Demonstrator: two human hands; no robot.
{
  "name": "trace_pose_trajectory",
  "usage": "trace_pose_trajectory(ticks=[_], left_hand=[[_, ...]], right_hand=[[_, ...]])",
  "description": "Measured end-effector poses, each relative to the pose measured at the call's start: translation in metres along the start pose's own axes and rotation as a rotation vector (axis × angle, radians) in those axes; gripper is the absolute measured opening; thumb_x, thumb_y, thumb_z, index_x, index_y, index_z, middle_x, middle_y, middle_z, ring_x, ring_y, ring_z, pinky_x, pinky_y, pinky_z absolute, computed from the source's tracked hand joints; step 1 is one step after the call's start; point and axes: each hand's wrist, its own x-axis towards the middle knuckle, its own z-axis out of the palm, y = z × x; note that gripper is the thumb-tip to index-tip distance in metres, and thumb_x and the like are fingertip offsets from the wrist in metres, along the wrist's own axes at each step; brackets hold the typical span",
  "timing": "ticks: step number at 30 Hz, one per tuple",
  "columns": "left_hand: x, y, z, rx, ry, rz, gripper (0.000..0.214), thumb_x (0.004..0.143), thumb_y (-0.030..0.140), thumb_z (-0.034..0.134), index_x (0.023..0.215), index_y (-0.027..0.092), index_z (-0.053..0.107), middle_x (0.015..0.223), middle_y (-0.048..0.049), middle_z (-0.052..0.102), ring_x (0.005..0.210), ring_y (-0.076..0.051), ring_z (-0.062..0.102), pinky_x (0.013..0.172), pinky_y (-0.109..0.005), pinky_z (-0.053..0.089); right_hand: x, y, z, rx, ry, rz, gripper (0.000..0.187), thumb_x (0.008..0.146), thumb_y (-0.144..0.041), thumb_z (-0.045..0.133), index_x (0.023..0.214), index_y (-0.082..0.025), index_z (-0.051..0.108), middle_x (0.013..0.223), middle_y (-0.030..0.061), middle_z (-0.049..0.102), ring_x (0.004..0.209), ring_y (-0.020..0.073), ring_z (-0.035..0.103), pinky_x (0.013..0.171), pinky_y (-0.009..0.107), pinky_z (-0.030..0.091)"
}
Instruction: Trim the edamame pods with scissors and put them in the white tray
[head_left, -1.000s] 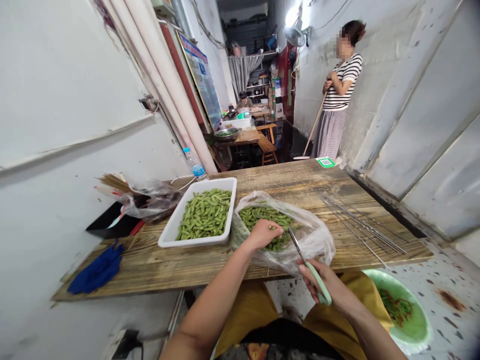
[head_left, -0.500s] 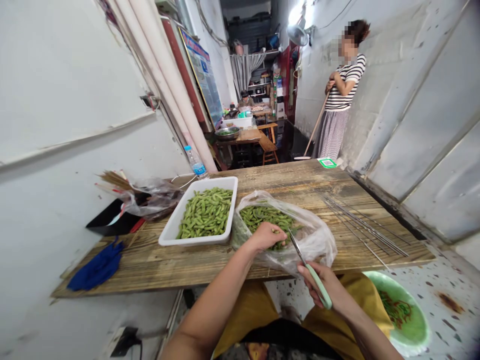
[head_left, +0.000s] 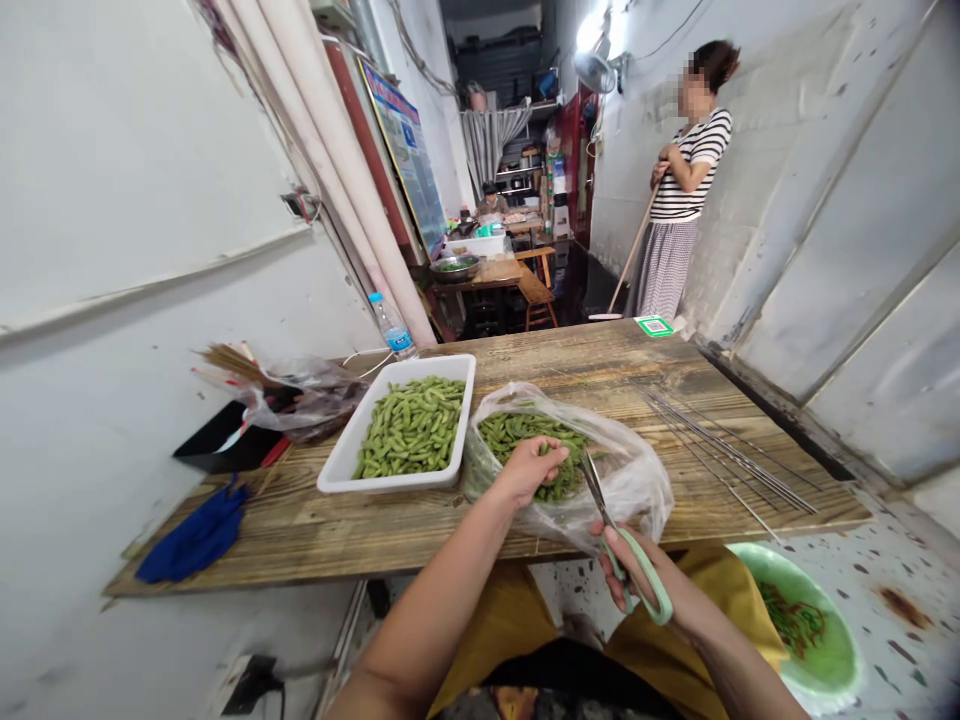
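Observation:
My left hand (head_left: 531, 470) is over an open clear plastic bag (head_left: 637, 470) of green edamame pods (head_left: 506, 428). Its thumb and fingertips are pinched together on what looks like a pod, mostly hidden by the fingers. In my right hand (head_left: 643, 568) is a pair of scissors (head_left: 596, 488) with pale green handles. The blades are slightly parted and point up and away, just right of my left fingertips. Left of the bag, a white tray (head_left: 341, 468) holds a heap of edamame pods.
Metal skewers (head_left: 739, 460) lie on the wooden table (head_left: 517, 350) at right. A green basin (head_left: 832, 640) with scraps sits on the floor. At left are a blue cloth (head_left: 191, 535), a black box (head_left: 225, 437) and a water bottle (head_left: 394, 330). A person (head_left: 694, 180) stands beyond the table.
My left hand has shifted slightly left and up, away from the scissors. In my right hand the scissors have opened, with blades and handle loops now apart.

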Motion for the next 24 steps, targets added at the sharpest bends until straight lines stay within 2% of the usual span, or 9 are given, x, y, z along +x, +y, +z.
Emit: trace_pose_trajectory(ticks=[4, 10, 16, 20, 24], left_hand=[[-0.005, 0.000, 0.007, -0.057, 0.015, -0.010, 0.027, 0.061, 0.028, 0.071, 0.071, 0.014, 0.051, 0.059, 0.0012, 0.058, 0.038, -0.002, 0.034, 0.040, -0.019, 0.016], [-0.009, -0.005, 0.014, -0.096, 0.045, -0.022, 0.023, 0.057, 0.023, 0.068, 0.065, 0.015, 0.049, 0.059, -0.0016, 0.063, 0.034, -0.001, 0.031, 0.039, -0.020, 0.014], [-0.012, -0.007, 0.016, -0.103, 0.030, -0.032, 0.022, 0.055, 0.024, 0.067, 0.061, 0.015, 0.048, 0.058, -0.0016, 0.063, 0.034, -0.001, 0.030, 0.039, -0.020, 0.014], [-0.013, -0.009, 0.017, -0.093, 0.047, -0.026, 0.022, 0.055, 0.023, 0.068, 0.061, 0.015, 0.048, 0.055, -0.0008, 0.061, 0.035, -0.001, 0.030, 0.040, -0.020, 0.015], [-0.014, -0.011, 0.019, -0.083, 0.053, -0.027, 0.022, 0.055, 0.022, 0.067, 0.061, 0.015, 0.048, 0.058, -0.0029, 0.063, 0.035, -0.001, 0.031, 0.040, -0.020, 0.015]], right_hand=[[-0.001, -0.001, 0.002, 0.004, 0.018, 0.022, 0.050, 0.076, -0.069, 0.053, 0.068, -0.020, 0.046, 0.059, -0.0044, 0.048, 0.047, 0.0085, 0.044, 0.042, 0.022, 0.039], [0.001, -0.002, 0.001, 0.048, 0.015, 0.012, 0.047, 0.077, -0.064, 0.057, 0.068, -0.019, 0.047, 0.058, -0.0056, 0.047, 0.043, 0.0064, 0.042, 0.038, 0.019, 0.036], [0.001, -0.007, 0.002, 0.127, 0.019, 0.055, 0.049, 0.069, -0.064, 0.065, 0.070, -0.020, 0.045, 0.056, -0.0078, 0.044, 0.039, 0.0042, 0.037, 0.032, 0.017, 0.032], [0.002, -0.004, 0.001, 0.081, 0.022, 0.027, 0.049, 0.071, -0.065, 0.063, 0.069, -0.019, 0.045, 0.056, -0.0074, 0.045, 0.040, 0.0044, 0.039, 0.033, 0.017, 0.034], [0.003, -0.001, 0.002, 0.118, 0.020, 0.058, 0.048, 0.071, -0.065, 0.063, 0.071, -0.019, 0.048, 0.057, -0.0068, 0.046, 0.039, 0.0042, 0.038, 0.033, 0.017, 0.032]])
